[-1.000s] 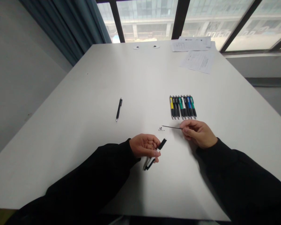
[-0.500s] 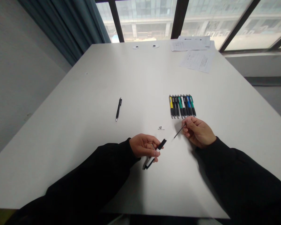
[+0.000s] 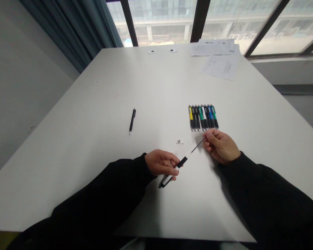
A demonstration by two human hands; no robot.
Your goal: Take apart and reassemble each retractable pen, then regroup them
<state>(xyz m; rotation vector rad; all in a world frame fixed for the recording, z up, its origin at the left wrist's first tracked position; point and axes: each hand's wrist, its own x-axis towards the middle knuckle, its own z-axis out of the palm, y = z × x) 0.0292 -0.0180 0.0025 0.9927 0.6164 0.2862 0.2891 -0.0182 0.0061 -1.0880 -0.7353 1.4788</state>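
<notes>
My left hand (image 3: 163, 164) is closed around a white and black pen barrel (image 3: 182, 162), its black grip end tilted up to the right. Between the fingertips of my right hand (image 3: 220, 146) is a thin dark pen refill (image 3: 197, 146), slanting down to the left. The refill's lower end is at the barrel's open end; whether it has entered is too small to tell. Just beyond the barrel, a small metal pen tip and a spring (image 3: 179, 142) lie on the white table (image 3: 156, 90).
Past my right hand lies a row of several pens (image 3: 203, 118) in yellow, black, green, white and blue. A single black pen (image 3: 132, 121) rests on the left. Printed papers (image 3: 220, 66) and two small white oval pieces (image 3: 173, 51) are along the far edge.
The refill's lower end has come to the mouth of the barrel, where a gap was before. The barrel has shifted slightly to the right; my right hand has hardly moved.
</notes>
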